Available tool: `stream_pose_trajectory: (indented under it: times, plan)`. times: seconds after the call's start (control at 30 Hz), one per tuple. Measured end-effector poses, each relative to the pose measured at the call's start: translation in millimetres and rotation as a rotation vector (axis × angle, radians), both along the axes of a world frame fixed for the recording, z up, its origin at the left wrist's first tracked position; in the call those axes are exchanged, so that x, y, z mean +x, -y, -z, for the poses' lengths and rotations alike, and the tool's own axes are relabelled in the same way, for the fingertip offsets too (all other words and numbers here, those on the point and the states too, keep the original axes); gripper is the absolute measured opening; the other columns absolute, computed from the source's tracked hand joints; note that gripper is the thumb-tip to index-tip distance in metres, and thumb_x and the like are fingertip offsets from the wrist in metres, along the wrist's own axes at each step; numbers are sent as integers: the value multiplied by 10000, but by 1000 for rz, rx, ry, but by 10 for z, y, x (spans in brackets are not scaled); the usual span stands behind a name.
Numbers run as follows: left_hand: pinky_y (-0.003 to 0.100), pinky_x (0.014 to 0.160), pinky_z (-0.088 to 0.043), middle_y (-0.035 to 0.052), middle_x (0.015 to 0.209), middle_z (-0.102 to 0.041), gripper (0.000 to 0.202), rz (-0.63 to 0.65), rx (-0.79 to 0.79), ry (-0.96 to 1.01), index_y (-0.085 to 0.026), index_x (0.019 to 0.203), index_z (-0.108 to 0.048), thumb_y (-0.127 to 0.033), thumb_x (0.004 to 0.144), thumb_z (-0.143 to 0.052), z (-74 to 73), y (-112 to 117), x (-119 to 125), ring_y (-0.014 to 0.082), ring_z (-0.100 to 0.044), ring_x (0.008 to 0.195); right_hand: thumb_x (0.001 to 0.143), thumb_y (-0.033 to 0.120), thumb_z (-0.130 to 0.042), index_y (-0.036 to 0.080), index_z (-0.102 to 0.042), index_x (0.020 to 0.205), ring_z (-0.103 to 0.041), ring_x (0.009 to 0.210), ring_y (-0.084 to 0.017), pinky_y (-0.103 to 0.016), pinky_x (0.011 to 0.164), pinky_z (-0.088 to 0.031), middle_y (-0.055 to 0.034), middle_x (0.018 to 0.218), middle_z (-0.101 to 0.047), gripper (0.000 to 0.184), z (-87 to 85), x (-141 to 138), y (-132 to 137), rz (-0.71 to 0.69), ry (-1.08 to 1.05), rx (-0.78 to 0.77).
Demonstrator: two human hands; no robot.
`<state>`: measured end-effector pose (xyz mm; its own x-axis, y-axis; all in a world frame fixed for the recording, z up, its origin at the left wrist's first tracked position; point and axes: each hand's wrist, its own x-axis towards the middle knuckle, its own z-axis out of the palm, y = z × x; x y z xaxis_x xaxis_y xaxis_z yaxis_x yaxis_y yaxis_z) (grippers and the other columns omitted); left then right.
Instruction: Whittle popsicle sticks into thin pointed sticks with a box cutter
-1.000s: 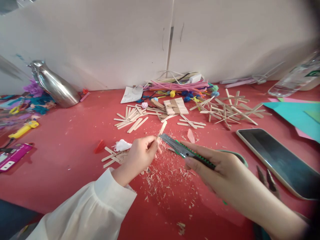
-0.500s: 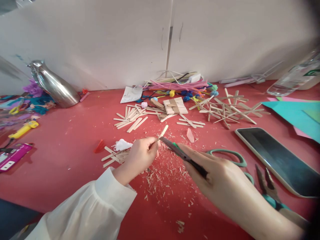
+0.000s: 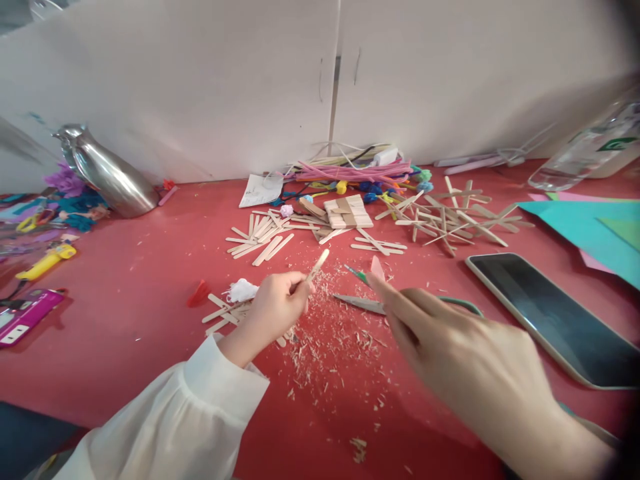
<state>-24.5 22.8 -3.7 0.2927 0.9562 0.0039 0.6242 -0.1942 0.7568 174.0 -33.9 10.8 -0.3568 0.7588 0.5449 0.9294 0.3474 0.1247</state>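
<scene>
My left hand (image 3: 273, 310) is closed in a pinch on a thin wooden craft stick (image 3: 319, 261), whose free end points up and to the right. My right hand (image 3: 465, 360) is smeared by motion just right of it and grips a green utility knife (image 3: 354, 272); only the knife's tip shows past the forefinger, a little apart from the stick. Wood shavings (image 3: 340, 340) lie scattered on the red table (image 3: 125, 280) beneath both hands. Under my right hand lie scissors (image 3: 360, 303) with green handles.
Loose craft sticks (image 3: 265, 237) and crossed stick pieces (image 3: 450, 217) lie behind the hands, with pipe cleaners (image 3: 350, 172) at the wall. A phone (image 3: 550, 317) and coloured paper (image 3: 590, 230) lie right, a steel jug (image 3: 107, 173) left, a bottle (image 3: 585, 153) far right.
My right hand has swept the knife forward and to the right, off the stick's tip, and the scissors' blade now shows. My left hand has tilted the stick slightly and barely moved.
</scene>
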Motion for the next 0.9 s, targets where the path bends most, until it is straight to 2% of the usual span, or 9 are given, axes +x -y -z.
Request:
stream_pose_trajectory:
  times: [0.07,0.17,0.27,0.37,0.5,0.57,0.73,0.9]
  plan:
    - [216,465,-338,-18,523,-499,319,-24,-26,72,-159,616,-507,-315,876,-406,-6,-8,-7,77,-413,432,825,188,-436,171,-636,1142,-558,373,-150,-259,305,-315,-29,671,-699,375,-8,26,-35,0,-156,-53]
    - [209,465,-360,1,567,-554,312,-32,-48,153,-152,642,-529,-318,876,-406,6,-15,-5,73,-436,441,819,225,-474,207,-629,1144,-613,482,-131,-226,420,-451,-13,773,-733,361,-5,37,-72,-78,-447,-279]
    - [207,460,-365,20,598,-586,321,-28,-44,171,-146,647,-547,-322,876,-408,35,-11,1,74,-450,453,835,278,-474,221,-604,1178,-584,488,-101,-212,472,-479,-20,869,-732,371,1,29,-90,-101,-610,-457]
    - [208,456,-364,32,616,-601,312,-26,-46,165,-144,664,-561,-318,875,-411,56,-1,2,75,-448,453,836,282,-469,226,-578,1217,-444,373,-69,-199,413,-439,9,719,-705,401,-3,19,-97,-106,-638,-523]
    - [210,439,-346,33,609,-597,335,-28,-34,147,-145,664,-569,-337,881,-401,56,5,-1,77,-440,449,838,292,-461,235,-571,1229,-342,346,-73,-189,324,-311,56,490,-547,410,-15,20,-87,-99,-609,-512]
    - [210,435,-336,20,578,-576,337,-31,-19,139,-148,660,-570,-337,883,-401,46,7,0,77,-433,442,840,294,-453,235,-568,1235,-334,352,-76,-190,320,-290,58,472,-514,415,-20,24,-82,-97,-602,-511]
    - [208,426,-306,-31,485,-469,320,-22,41,82,-155,652,-567,-316,882,-413,3,27,10,68,-390,401,843,326,-441,219,-553,1253,-366,359,-80,-199,356,-337,50,489,-529,438,-23,23,-90,-100,-630,-569]
    - [207,443,-315,-34,488,-471,334,-23,113,50,-157,658,-571,-322,894,-402,-15,52,21,70,-418,414,833,393,-458,192,-561,1238,-270,366,-72,-194,326,-246,73,450,-388,464,-28,0,-78,-52,-747,-697]
